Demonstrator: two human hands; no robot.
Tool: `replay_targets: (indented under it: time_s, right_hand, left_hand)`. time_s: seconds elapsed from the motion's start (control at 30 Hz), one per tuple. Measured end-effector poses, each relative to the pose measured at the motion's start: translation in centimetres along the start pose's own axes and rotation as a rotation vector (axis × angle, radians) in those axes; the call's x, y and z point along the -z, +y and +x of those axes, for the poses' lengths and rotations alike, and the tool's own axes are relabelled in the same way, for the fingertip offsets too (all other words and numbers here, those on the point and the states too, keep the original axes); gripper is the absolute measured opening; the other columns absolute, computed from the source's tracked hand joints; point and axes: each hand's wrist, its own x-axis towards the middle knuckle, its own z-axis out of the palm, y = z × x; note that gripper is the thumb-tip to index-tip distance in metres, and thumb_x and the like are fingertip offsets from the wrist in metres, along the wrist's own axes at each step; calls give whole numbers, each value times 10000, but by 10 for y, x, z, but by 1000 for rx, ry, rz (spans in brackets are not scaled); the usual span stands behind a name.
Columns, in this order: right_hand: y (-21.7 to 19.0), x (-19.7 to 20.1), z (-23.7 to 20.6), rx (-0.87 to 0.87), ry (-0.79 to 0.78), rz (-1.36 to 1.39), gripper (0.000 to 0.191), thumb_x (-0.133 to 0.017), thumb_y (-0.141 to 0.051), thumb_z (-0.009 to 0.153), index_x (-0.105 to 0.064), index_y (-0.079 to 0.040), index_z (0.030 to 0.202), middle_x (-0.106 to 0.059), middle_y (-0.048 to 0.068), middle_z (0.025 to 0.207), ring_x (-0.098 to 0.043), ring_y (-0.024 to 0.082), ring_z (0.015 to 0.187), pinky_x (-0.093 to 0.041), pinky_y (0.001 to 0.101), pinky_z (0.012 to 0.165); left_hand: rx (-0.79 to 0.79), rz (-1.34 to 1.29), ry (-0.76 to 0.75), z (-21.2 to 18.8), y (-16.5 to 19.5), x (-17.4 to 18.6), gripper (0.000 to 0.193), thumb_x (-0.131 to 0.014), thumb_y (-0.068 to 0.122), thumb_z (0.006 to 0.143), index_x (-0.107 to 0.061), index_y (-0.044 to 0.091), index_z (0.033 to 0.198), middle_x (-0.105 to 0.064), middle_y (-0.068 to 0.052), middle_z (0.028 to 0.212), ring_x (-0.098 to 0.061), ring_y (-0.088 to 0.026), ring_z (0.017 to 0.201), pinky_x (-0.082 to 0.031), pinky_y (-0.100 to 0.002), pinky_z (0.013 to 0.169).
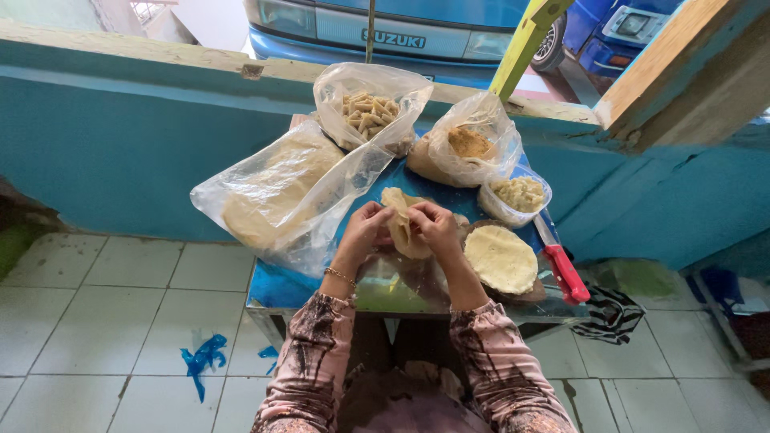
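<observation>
A large clear bag of flat wrappers [277, 188] lies at the table's [277, 290] left. Beside it, the left hand [365, 231] and the right hand [435, 227] both pinch a folded pale dough sheet [400, 224] between closed fingers, above the table's middle. Rightward sit a round flat dough disc [500, 258], a small tub of filling [517, 196] and a red-handled knife [561, 269].

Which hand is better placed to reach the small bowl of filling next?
Probably the right hand. Both hands hold the dough sheet, but the bowl sits on the right side of the table, nearer that hand. The left hand would have to cross over.
</observation>
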Motion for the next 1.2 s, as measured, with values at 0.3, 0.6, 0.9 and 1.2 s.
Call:
replay_targets:
  time_s: [0.3, 0.6, 0.9, 1.2]
  right_hand:
    - [5, 0, -8, 84, -15, -121, 150, -714, -139, 913, -750, -2, 963, -715, -22, 827, -628, 42, 757, -522, 218, 686]
    - [-9, -5, 2, 126, 24, -498, 310, -782, -309, 906, -710, -10, 869, -682, 51, 731, -615, 90, 654, -497, 259, 617]
    - [-18, 7, -6, 234, 195, -597, 198, -775, -212, 892, -685, -42, 843, -705, 67, 736, -682, 112, 637, -540, 287, 601]
    - [-5, 6, -1, 193, 134, -146, 286, -780, -153, 871, -645, -38, 1094, -720, 36, 939, -688, 91, 832, -569, 246, 733]
  left_hand:
    - [-174, 103, 42, -1, -2, -1, 177, -722, 116, 879, -567, 45, 832, -614, -16, 763, -587, -94, 628, -507, -250, 507]
    - [-314, 212, -26, 1, -3, -4, 172, -722, 95, 960, -585, 20, 887, -669, -38, 854, -609, -78, 760, -545, -261, 630]
    - [-231, 165, -58, -2, 2, -1, 132, -715, 95, 925, -613, 16, 895, -713, -58, 867, -656, -104, 736, -571, -273, 626]
    - [-338, 294, 110, -1, 2, -14, 363, -819, 137, 825, -567, 45, 1069, -711, -56, 937, -682, -115, 815, -582, -281, 698]
